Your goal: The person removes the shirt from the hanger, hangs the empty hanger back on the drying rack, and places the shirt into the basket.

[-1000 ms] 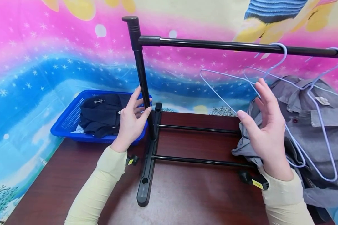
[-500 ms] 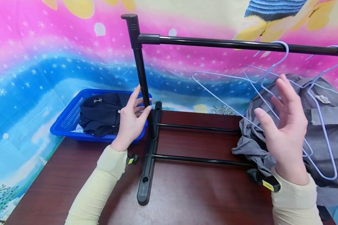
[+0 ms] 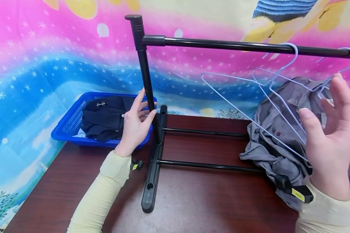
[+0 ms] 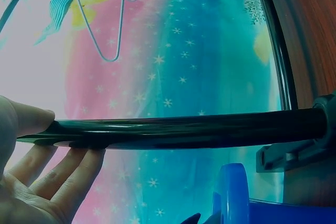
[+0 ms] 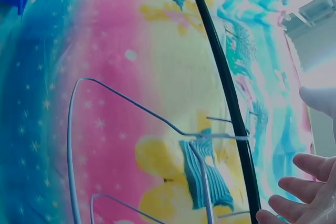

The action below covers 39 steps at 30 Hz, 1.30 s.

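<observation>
My left hand (image 3: 137,121) holds the black upright post (image 3: 147,77) of a clothes rack. In the left wrist view the thumb lies along one side of the post (image 4: 199,131) and the fingertips (image 4: 89,156) press the other. My right hand (image 3: 333,139) is raised at the right with fingers spread, holding nothing. It overlaps the lavender wire hangers (image 3: 230,75) in the head view. They hang by their hooks from the rack's black top bar (image 3: 221,44). Behind them a grey shirt (image 3: 265,139) lies in a crumpled heap.
A blue plastic basket (image 3: 67,124) with a folded dark navy garment (image 3: 105,118) stands left of the rack. The rack's foot (image 3: 150,194) and two low crossbars rest on the dark wooden table (image 3: 201,200). A colourful printed cloth (image 3: 75,48) covers the wall behind.
My right hand has moved to the right, away from the nearer hanger, uncovering more of it and the grey shirt. The left hand stays on the post.
</observation>
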Each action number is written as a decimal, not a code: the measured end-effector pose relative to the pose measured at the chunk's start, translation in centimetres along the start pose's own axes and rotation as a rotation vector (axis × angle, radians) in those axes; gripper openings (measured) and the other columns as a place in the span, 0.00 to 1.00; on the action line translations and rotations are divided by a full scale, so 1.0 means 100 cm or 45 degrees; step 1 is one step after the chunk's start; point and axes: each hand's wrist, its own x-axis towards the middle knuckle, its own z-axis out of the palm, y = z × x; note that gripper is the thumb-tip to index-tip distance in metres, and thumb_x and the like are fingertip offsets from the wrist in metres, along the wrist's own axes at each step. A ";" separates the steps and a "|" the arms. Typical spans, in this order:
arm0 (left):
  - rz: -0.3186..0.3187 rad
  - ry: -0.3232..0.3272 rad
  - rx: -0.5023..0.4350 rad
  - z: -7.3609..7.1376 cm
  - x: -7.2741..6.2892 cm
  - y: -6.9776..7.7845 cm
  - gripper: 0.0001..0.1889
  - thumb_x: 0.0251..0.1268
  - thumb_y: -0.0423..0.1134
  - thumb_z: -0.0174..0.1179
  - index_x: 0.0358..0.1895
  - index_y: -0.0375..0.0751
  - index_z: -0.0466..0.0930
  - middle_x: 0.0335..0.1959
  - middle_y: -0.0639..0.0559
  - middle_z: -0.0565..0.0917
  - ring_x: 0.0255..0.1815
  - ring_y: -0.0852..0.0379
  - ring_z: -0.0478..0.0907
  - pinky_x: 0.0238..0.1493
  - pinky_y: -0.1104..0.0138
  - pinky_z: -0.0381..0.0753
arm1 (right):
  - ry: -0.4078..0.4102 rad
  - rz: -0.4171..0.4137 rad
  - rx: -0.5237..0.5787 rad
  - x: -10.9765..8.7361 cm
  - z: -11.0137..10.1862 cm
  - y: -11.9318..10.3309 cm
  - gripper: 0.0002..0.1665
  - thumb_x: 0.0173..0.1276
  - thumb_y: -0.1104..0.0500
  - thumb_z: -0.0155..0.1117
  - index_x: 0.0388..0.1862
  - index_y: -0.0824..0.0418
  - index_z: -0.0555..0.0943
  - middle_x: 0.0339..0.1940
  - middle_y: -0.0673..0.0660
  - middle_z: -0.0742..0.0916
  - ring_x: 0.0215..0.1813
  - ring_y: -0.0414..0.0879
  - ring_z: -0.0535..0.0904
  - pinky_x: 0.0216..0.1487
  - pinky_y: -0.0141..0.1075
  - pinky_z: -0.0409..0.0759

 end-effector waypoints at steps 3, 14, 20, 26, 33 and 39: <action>-0.006 0.000 0.003 0.000 0.000 0.000 0.38 0.71 0.24 0.61 0.81 0.42 0.57 0.56 0.36 0.84 0.47 0.40 0.86 0.50 0.51 0.84 | -0.008 0.041 -0.047 0.000 -0.006 -0.001 0.35 0.68 0.69 0.64 0.74 0.64 0.69 0.77 0.56 0.69 0.78 0.52 0.58 0.77 0.39 0.49; -0.009 -0.007 0.002 0.000 -0.001 0.001 0.38 0.71 0.24 0.61 0.81 0.42 0.57 0.55 0.36 0.84 0.47 0.40 0.86 0.49 0.51 0.84 | 0.152 0.246 -0.271 0.003 -0.026 0.010 0.36 0.72 0.66 0.61 0.78 0.56 0.66 0.78 0.50 0.69 0.75 0.50 0.63 0.73 0.35 0.60; 0.000 -0.006 0.000 0.002 0.001 -0.029 0.40 0.72 0.30 0.63 0.81 0.58 0.57 0.57 0.48 0.85 0.47 0.48 0.87 0.48 0.55 0.85 | 0.364 0.583 -0.167 0.007 -0.033 0.022 0.38 0.70 0.62 0.63 0.78 0.55 0.66 0.77 0.53 0.69 0.74 0.42 0.60 0.70 0.23 0.54; 0.015 -0.009 -0.001 0.002 0.000 -0.035 0.40 0.72 0.31 0.64 0.81 0.60 0.57 0.56 0.49 0.85 0.47 0.49 0.87 0.48 0.56 0.85 | 0.271 0.598 -0.396 0.009 -0.045 0.032 0.34 0.74 0.57 0.56 0.77 0.58 0.67 0.74 0.52 0.73 0.70 0.38 0.63 0.71 0.26 0.50; 0.008 -0.009 0.011 0.002 -0.001 -0.034 0.40 0.72 0.32 0.63 0.81 0.64 0.57 0.57 0.51 0.85 0.47 0.51 0.87 0.48 0.58 0.85 | 0.305 0.553 -0.546 0.012 -0.059 0.048 0.27 0.77 0.52 0.56 0.73 0.53 0.74 0.64 0.43 0.79 0.63 0.34 0.69 0.68 0.25 0.56; 0.010 -0.011 0.005 0.002 -0.001 -0.034 0.40 0.73 0.32 0.63 0.81 0.64 0.57 0.56 0.50 0.85 0.47 0.51 0.87 0.48 0.59 0.85 | 0.273 0.438 -0.674 0.012 -0.071 0.064 0.26 0.80 0.51 0.55 0.73 0.56 0.74 0.70 0.48 0.78 0.67 0.32 0.68 0.70 0.27 0.55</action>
